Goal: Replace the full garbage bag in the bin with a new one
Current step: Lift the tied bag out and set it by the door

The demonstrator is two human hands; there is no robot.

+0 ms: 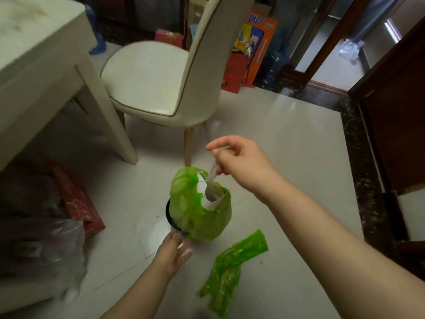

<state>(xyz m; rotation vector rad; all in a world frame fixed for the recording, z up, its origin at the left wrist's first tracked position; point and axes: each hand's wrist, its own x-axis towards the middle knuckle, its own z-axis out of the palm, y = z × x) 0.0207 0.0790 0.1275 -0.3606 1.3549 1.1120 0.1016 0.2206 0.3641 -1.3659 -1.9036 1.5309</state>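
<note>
A full green garbage bag (197, 217) rises halfway out of a small black bin (168, 211) on the tiled floor. White paper (212, 200) shows in the bag's open top. Above the bag, my right hand (241, 162) pinches a whitish strip (212, 170) that runs down to the bag's mouth. My left hand (173, 250) is at the bin's near rim, fingers curled on it. A crumpled new green bag (232, 263) lies flat on the floor to the right of the bin, touched by neither hand.
A cream chair (149, 72) stands just behind the bin, and a pale table (34, 54) is at the left. Under the table lie a red box (78, 203) and a clear plastic bag (53, 249). Dark wooden furniture (395, 111) lines the right side.
</note>
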